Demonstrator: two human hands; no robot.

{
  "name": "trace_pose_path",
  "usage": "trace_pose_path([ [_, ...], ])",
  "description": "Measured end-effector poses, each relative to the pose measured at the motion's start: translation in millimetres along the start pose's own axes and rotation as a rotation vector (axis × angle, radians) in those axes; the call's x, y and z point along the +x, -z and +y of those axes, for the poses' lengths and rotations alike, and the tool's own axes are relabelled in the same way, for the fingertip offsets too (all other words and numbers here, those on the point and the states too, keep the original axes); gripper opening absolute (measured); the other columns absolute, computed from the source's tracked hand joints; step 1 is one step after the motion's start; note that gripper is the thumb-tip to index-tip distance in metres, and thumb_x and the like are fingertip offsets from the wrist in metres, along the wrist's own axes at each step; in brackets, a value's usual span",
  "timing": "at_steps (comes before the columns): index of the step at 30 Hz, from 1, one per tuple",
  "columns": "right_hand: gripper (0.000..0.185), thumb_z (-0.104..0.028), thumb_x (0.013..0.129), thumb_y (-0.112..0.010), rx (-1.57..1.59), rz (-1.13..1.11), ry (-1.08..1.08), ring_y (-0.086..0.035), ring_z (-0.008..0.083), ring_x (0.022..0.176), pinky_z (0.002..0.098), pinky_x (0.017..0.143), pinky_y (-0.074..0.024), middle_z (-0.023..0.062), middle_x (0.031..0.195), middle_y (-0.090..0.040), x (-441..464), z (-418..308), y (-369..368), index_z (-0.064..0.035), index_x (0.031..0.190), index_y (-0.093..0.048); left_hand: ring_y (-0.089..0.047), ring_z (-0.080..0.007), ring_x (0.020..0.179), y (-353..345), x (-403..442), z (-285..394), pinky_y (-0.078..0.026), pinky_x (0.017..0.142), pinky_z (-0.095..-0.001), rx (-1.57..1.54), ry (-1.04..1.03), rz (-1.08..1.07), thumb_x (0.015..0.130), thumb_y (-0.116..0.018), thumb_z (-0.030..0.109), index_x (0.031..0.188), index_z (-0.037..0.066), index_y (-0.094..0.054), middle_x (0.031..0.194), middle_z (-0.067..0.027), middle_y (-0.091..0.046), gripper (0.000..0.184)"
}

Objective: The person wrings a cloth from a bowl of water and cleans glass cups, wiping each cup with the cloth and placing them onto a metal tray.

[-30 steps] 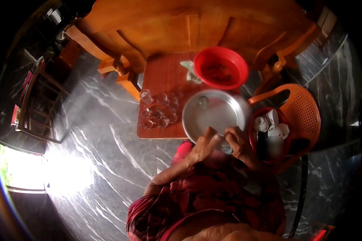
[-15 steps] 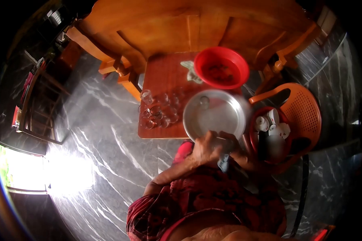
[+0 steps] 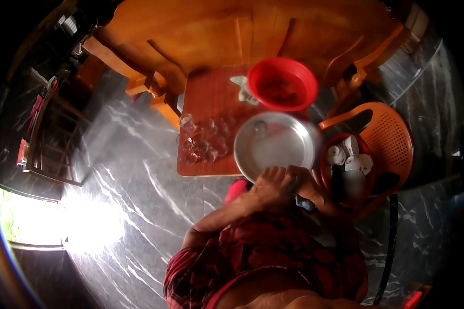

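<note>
Close together at the near rim of a round metal basin (image 3: 252, 157) are my left hand (image 3: 273, 186) and my right hand (image 3: 307, 184). The fingers of my left hand are bent over something hidden between the palms. A bluish-grey cloth (image 3: 304, 204) pokes out beneath my right hand, whose fingers are curled. In the basin, toward its far side, is a small clear glass (image 3: 261, 127). Several clear glasses (image 3: 203, 147) are grouped at the left on the reddish-brown table (image 3: 211, 92).
A red basin (image 3: 282, 65) stands at the table's far side, beside a pale cloth (image 3: 244, 90). At the right, an orange plastic chair (image 3: 392, 129) bears a red tub (image 3: 327, 180) with white cups (image 3: 351, 147). Behind the table is a wooden bench back (image 3: 211, 36).
My left hand has turned so that its back faces up and covers what was between the hands. The bluish cloth has shifted right, under my right hand.
</note>
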State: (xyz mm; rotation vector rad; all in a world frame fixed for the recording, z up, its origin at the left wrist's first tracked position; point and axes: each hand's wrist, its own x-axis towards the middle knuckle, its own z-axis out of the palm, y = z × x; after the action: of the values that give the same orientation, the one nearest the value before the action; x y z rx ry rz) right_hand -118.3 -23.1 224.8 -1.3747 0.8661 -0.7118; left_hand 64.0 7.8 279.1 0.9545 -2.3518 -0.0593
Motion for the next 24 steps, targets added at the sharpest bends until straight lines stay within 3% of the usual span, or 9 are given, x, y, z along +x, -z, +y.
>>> trace_pose_path([
  [2, 0.012, 0.005, 0.075, -0.058, 0.136, 0.026, 0.025, -0.053, 0.0069, 0.078, 0.0237, 0.070, -0.0448, 0.0002, 0.080, -0.056, 0.4, -6.9, -4.1, -0.0039, 0.083, -0.054, -0.056, -0.0302, 0.082, -2.9, -3.4, -1.8, -0.048, 0.072, -0.0382, -0.050, 0.034, 0.012, 0.065, -0.067, 0.018, 0.113, -0.003, -0.049, 0.095, -0.0169, -0.055, 0.056],
  [5, 0.033, 0.008, 0.073, -0.053, -0.115, 0.078, 0.095, -0.058, 0.0122, 0.085, 0.0220, 0.077, -0.0449, 0.0056, 0.094, -0.062, -1.9, -36.0, 2.7, -0.0001, 0.104, -0.060, -0.056, -0.0267, 0.077, -17.7, -20.8, -10.7, -0.048, 0.068, -0.0351, -0.240, 0.206, 0.058, 0.070, -0.068, 0.020, 0.113, -0.001, -0.049, 0.089, -0.0145, -0.055, 0.052],
  [7, 0.039, 0.007, 0.071, -0.050, 0.144, 0.155, 0.089, -0.059, 0.0143, 0.085, 0.0237, 0.078, -0.0471, 0.0087, 0.096, -0.062, -2.9, -38.7, 12.8, 0.0005, 0.109, -0.057, -0.056, -0.0239, 0.073, -18.7, -31.2, -16.0, -0.047, 0.066, -0.0332, -0.373, 0.352, 0.093, 0.073, -0.068, 0.021, 0.112, -0.001, -0.049, 0.086, -0.0125, -0.056, 0.049],
  [9, 0.047, 0.003, 0.070, -0.048, 0.369, 0.235, 0.004, -0.061, 0.0168, 0.084, 0.0251, 0.078, -0.0490, 0.0110, 0.101, -0.062, -9.5, -57.0, 21.3, 0.0001, 0.117, -0.053, -0.055, -0.0183, 0.071, -4.7, -29.6, -19.5, -0.046, 0.064, -0.0286, -1.195, 0.849, 0.078, 0.076, -0.068, 0.023, 0.106, 0.000, -0.051, 0.083, -0.0088, -0.056, 0.041],
  [15, 0.058, -0.015, 0.069, -0.055, 0.209, 0.207, 0.285, -0.051, 0.0213, 0.109, 0.0325, 0.095, -0.0407, 0.0145, 0.121, -0.049, 1.5, -60.8, 4.5, 0.0019, 0.124, -0.045, -0.053, -0.0135, 0.075, -46.3, -40.6, -34.7, -0.044, 0.066, -0.0270, -1.817, 0.941, 0.153, 0.084, -0.057, 0.039, 0.099, 0.003, -0.054, 0.084, -0.0033, -0.055, 0.039],
  [17, 0.055, -0.017, 0.074, -0.057, 0.151, 0.119, 0.425, -0.046, 0.0257, 0.115, 0.0356, 0.098, -0.0376, 0.0175, 0.128, -0.042, 9.5, -46.1, -16.2, 0.0011, 0.124, -0.043, -0.054, -0.0142, 0.079, -60.7, -37.3, -36.2, -0.045, 0.069, -0.0266, -2.139, 0.812, 0.227, 0.091, -0.049, 0.038, 0.104, 0.004, -0.054, 0.089, -0.0029, -0.057, 0.037],
  [19, 0.051, -0.018, 0.077, -0.059, -0.389, 0.232, 0.542, -0.040, 0.0315, 0.120, 0.0389, 0.101, -0.0338, 0.0196, 0.132, -0.036, 17.9, -34.5, -42.6, 0.0001, 0.122, -0.042, -0.054, -0.0136, 0.079, -44.4, -18.6, -18.5, -0.045, 0.069, -0.0269, -2.118, 0.961, 0.383, 0.092, -0.047, 0.040, 0.105, 0.006, -0.054, 0.088, -0.0020, -0.056, 0.037],
  [21, 0.053, -0.016, 0.076, -0.063, -0.503, 0.244, 0.676, -0.039, 0.0353, 0.120, 0.0427, 0.101, -0.0326, 0.0208, 0.128, -0.038, 12.0, -57.5, -53.7, -0.0013, 0.122, -0.041, -0.054, -0.0130, 0.080, -37.9, -14.1, -13.1, -0.045, 0.070, -0.0271, -2.081, 1.103, 0.544, 0.093, -0.045, 0.042, 0.106, 0.008, -0.054, 0.086, -0.0010, -0.056, 0.037],
  [24, 0.050, -0.013, 0.075, -0.063, -0.573, 0.254, 0.711, -0.043, 0.0363, 0.112, 0.0420, 0.093, -0.0363, 0.0205, 0.121, -0.044, 15.5, -61.2, -53.5, -0.0022, 0.119, -0.044, -0.054, -0.0153, 0.084, -54.5, -33.6, -17.6, -0.045, 0.072, -0.0276, -1.408, 0.800, 0.477, 0.095, -0.040, 0.043, 0.110, 0.007, -0.053, 0.095, -0.0032, -0.056, 0.041],
])
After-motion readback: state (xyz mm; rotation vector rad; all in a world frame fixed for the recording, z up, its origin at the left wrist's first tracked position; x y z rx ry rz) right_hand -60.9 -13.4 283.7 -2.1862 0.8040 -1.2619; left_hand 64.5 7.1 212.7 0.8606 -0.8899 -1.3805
